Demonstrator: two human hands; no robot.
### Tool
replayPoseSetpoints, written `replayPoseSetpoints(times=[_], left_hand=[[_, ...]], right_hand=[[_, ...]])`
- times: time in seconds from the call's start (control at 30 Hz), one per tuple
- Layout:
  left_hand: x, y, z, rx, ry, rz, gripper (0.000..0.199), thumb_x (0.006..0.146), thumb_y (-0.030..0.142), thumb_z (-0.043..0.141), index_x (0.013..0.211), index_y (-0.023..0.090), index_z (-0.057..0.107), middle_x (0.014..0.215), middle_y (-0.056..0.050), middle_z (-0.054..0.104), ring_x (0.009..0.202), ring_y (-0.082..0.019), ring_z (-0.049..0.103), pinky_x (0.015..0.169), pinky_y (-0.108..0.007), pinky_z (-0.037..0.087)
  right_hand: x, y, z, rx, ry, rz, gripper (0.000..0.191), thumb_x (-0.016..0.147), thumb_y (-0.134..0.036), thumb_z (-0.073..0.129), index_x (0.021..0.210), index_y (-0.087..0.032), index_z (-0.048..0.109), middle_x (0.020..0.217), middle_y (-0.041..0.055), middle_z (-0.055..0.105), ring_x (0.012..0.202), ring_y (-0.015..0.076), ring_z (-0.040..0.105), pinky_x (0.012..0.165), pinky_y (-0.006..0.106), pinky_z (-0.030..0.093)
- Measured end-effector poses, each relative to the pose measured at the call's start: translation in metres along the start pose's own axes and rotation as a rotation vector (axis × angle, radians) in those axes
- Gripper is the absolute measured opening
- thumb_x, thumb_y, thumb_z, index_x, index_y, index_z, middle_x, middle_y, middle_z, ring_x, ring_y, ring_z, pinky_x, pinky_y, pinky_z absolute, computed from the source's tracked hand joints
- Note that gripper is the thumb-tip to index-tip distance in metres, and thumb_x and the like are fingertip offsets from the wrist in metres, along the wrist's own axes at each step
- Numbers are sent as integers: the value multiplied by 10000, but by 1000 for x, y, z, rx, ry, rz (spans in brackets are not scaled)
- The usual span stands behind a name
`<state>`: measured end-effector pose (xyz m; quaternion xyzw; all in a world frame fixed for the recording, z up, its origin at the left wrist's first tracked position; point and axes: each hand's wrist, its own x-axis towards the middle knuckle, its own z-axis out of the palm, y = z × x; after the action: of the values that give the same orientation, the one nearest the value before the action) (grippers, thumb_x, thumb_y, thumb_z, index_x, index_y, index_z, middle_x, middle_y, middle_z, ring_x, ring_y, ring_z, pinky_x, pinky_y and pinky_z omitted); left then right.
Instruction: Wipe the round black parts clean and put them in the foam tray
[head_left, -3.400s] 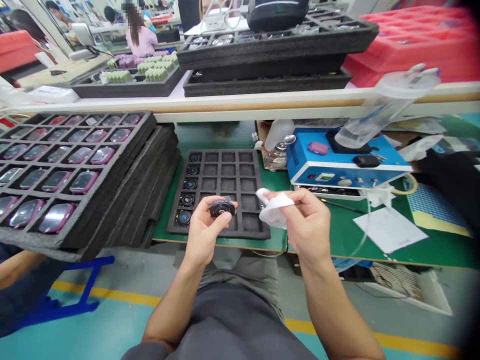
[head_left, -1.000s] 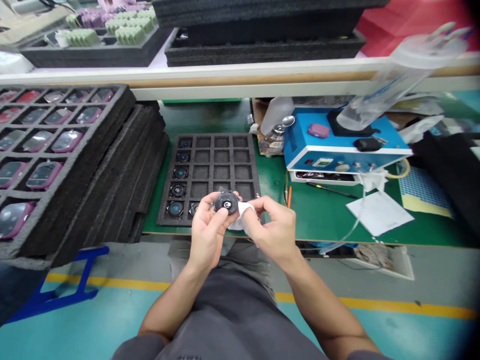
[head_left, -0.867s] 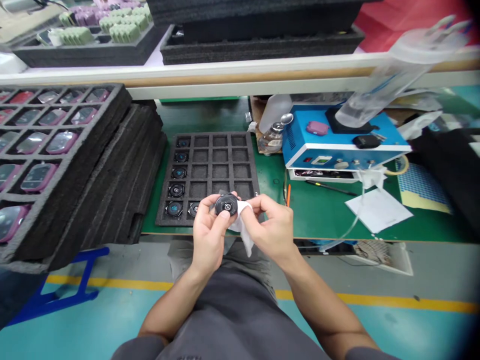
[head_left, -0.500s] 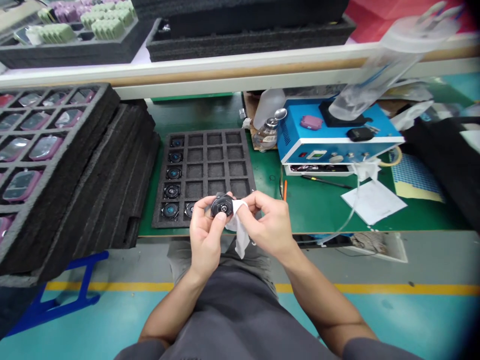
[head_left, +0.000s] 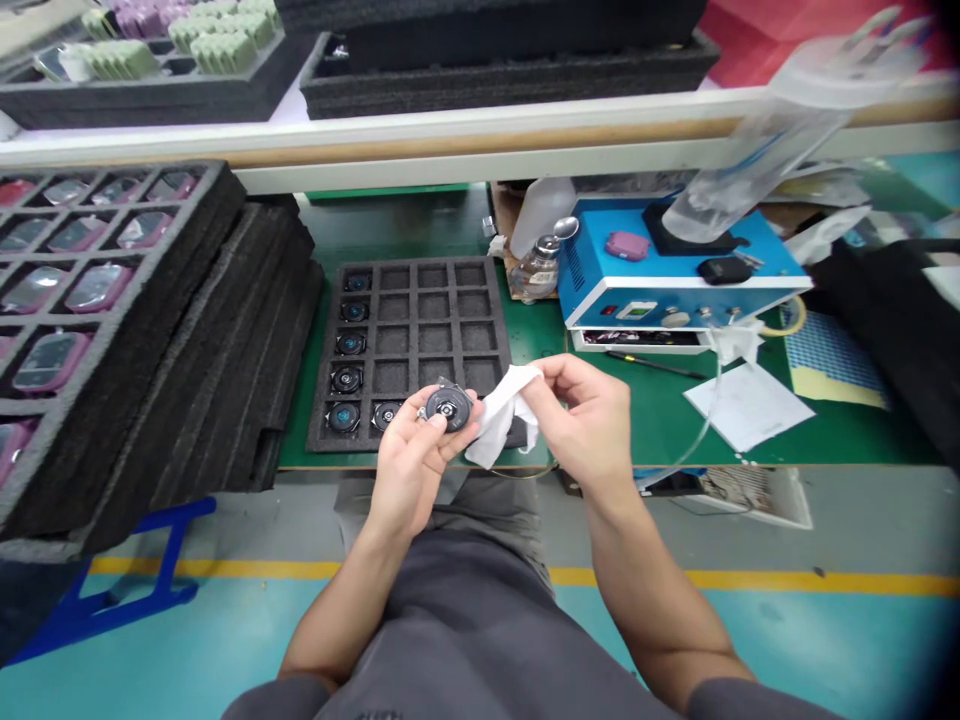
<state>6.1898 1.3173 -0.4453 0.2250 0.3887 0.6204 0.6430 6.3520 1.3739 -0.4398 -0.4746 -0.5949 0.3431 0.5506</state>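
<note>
Found holding one round black watch point(head_left: 448, 408) in the left hand point(head_left: 411, 455), pinched between thumb and fingers, fingers closed to the thickness of the piece. Held above the near edge of the tray point(head_left: 414, 340), with the ringed face turned up toward the camera and the thumb on its near edge. Noted at the right hand point(head_left: 589, 420) a closed pinch of thumb and fingers on a corner of white cloth point(head_left: 499, 420). Seen hanging creased from that pinch, leftward toward the watch. Cannot confirm contact between cloth and left fingertips.

Counted in the tray, beyond and to the left of the watch, six other watches point(head_left: 350, 344): five down the leftmost column, one in the nearest pocket of the next column. Observed well left of both grips a tall stack of foam trays point(head_left: 225, 340), topped by purple-framed pieces point(head_left: 54, 360) in pockets.

Recorded beyond the right-hand grip a glass bottle point(head_left: 535, 272) and, just to its right, a blue machine point(head_left: 686, 297), bearing a small purple case point(head_left: 627, 245), a black fob point(head_left: 725, 270) and a tilted clear cylinder point(head_left: 739, 165). Located to the right of the cloth, on the green bench point(head_left: 652, 410), a black pen point(head_left: 655, 364) and white paper point(head_left: 748, 405).
</note>
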Motion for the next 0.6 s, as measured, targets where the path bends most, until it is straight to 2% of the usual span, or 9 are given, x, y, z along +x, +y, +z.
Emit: replayPoseSetpoints(times=[0.13,0.23,0.6], left_hand=[[0,3,2,-96,2,-36,355,881,239,650,1222,145,613,1230,-159,735,1187,-296,697,1080,-478,511],[0,5,2,-149,-11,-39,343,872,240,591,1190,129,656,1238,-158,733,1214,-309,681,1115,-501,483],[-1,3,2,-141,-3,-14,373,818,186,585,1175,126,674,1265,-148,718,1266,-303,643,1169,-511,424]], right_hand=[[0,6,-6,-8,21,1,193,876,-357,710,796,-182,697,680,-2,668,580,118,583,551,245,485],[-2,8,-5,-2,27,-22,176,877,-353,715,807,-192,696,733,6,686,642,134,625,602,257,511],[-15,3,9,-38,-93,-154,105,903,-263,676,815,-214,703,817,32,667,763,169,617,655,308,498]])
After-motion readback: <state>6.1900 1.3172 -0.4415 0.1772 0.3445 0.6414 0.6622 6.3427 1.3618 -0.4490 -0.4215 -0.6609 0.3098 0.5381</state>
